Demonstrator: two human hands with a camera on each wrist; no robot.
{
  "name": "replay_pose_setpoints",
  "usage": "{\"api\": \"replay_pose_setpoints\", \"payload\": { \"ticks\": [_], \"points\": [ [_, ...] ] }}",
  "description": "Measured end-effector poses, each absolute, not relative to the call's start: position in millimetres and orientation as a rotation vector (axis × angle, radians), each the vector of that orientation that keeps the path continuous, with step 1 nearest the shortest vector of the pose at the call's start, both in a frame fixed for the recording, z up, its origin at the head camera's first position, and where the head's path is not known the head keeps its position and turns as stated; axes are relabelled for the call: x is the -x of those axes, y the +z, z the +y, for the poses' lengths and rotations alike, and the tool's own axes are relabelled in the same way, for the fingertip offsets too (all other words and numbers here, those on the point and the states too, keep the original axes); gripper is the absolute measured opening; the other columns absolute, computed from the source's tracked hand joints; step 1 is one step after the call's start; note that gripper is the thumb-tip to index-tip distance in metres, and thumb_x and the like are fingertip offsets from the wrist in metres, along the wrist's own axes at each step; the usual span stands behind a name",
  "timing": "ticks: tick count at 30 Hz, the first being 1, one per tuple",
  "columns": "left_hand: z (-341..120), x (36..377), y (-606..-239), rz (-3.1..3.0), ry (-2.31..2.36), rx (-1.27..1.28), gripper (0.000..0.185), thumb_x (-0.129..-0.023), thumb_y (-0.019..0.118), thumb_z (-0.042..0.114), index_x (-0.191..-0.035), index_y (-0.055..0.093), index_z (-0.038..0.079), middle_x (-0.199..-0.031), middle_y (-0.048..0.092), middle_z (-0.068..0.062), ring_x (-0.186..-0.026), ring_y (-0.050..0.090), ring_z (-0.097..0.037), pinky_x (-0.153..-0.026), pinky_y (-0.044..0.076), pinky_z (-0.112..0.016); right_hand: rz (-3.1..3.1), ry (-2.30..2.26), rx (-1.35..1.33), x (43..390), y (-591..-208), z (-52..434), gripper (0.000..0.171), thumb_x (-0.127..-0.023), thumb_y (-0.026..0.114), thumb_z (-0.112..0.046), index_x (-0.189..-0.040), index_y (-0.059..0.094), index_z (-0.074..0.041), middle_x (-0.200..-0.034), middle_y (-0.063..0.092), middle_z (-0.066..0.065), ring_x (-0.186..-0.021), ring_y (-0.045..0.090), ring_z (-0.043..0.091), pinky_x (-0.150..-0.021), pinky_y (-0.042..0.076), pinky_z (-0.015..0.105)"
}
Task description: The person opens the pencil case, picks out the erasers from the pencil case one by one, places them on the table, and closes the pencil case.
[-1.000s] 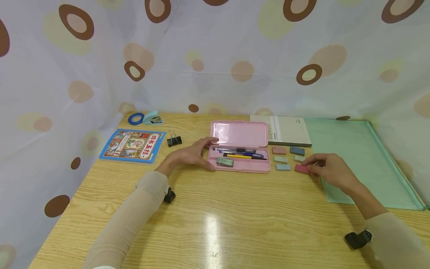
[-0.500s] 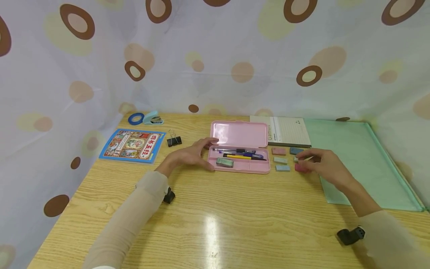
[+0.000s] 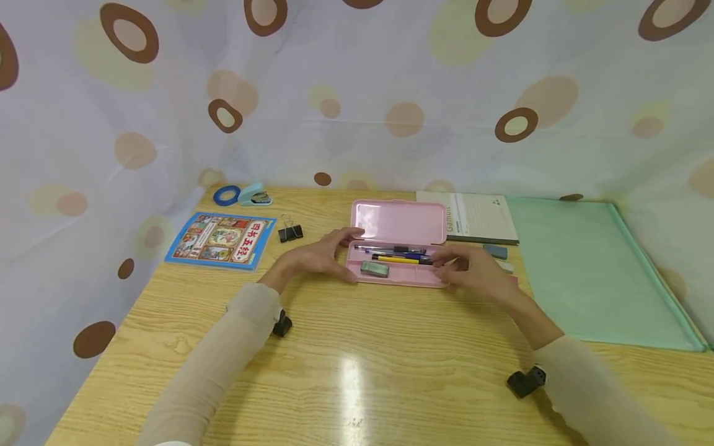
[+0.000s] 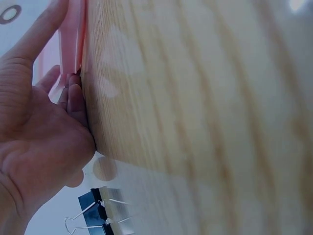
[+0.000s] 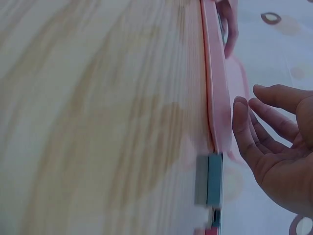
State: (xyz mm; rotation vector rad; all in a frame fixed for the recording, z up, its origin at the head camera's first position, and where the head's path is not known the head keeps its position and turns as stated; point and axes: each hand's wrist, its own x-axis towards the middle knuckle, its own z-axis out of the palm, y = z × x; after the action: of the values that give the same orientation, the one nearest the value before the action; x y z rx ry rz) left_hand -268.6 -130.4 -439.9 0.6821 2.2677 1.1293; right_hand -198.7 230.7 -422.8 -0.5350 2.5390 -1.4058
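Observation:
An opened pink pencil case [image 3: 398,221] lies on the table, its lid tipped back. In its tray are several pens [image 3: 398,258] and a grey-green eraser [image 3: 374,269]. My left hand [image 3: 319,255] holds the case's left end, thumb at the front corner and fingers by the hinge. Over the right end of the tray hovers my right hand [image 3: 474,272], thumb and fingers apart and nothing visible between them. To its right show a dark blue eraser [image 3: 495,251], a whitish eraser [image 3: 506,267] and part of a red one [image 3: 514,280]. A light blue eraser [image 5: 214,178] appears beside the case.
Behind the case's right side is a notebook [image 3: 484,217], and a green mesh pouch [image 3: 608,272] covers the right side. At the left are a blue-bordered booklet [image 3: 220,241], a black binder clip [image 3: 290,233], a light blue stapler [image 3: 255,196] and blue tape [image 3: 226,196].
My right hand has let go of the red eraser and moved left to the pencil case, now covering the nearer column of erasers. The left hand has stayed on the case.

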Motion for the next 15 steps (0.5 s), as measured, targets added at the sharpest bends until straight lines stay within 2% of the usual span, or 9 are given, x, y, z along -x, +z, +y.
{"api": "replay_pose_setpoints", "payload": {
  "ticks": [6, 10, 13, 15],
  "points": [
    [-128, 269, -439, 2.28, 1.113, -0.674, 0.105, -0.079, 0.092, 0.027, -0.162, 0.029, 0.029, -0.155, 0.038, -0.004, -0.143, 0.035, -0.025, -0.123, 0.027, -0.049, 2.575, -1.343, 0.596, 202, -421, 195, 0.026, -0.097, 0.073, -0.009, -0.122, 0.072, -0.001, -0.111, 0.072, 0.016, -0.08, 0.063, 0.024, -0.061, 0.055, 0.029],
    [-129, 269, -440, 2.302, 1.09, -0.682, 0.106, -0.078, 0.093, 0.03, -0.162, 0.028, 0.03, -0.156, 0.038, -0.005, -0.144, 0.035, -0.025, -0.124, 0.025, -0.049, 2.635, -1.246, 0.652, 205, -422, 173, 0.023, -0.094, 0.074, -0.007, -0.118, 0.074, -0.004, -0.109, 0.073, 0.012, -0.087, 0.063, 0.023, -0.07, 0.053, 0.03],
    [-129, 269, -440, 2.31, 1.084, -0.688, 0.106, -0.078, 0.093, 0.031, -0.162, 0.028, 0.031, -0.156, 0.037, -0.005, -0.144, 0.035, -0.025, -0.124, 0.024, -0.05, 2.675, -1.18, 0.675, 208, -421, 159, 0.02, -0.092, 0.076, -0.008, -0.113, 0.076, -0.006, -0.108, 0.074, 0.01, -0.093, 0.065, 0.023, -0.081, 0.053, 0.033],
    [-129, 269, -440, 2.309, 1.091, -0.692, 0.106, -0.078, 0.093, 0.031, -0.162, 0.028, 0.031, -0.155, 0.037, -0.005, -0.143, 0.035, -0.025, -0.124, 0.024, -0.05, 2.688, -1.152, 0.673, 210, -421, 152, 0.018, -0.092, 0.076, -0.009, -0.11, 0.076, -0.006, -0.106, 0.075, 0.009, -0.095, 0.066, 0.023, -0.084, 0.053, 0.037]
  ]
}}
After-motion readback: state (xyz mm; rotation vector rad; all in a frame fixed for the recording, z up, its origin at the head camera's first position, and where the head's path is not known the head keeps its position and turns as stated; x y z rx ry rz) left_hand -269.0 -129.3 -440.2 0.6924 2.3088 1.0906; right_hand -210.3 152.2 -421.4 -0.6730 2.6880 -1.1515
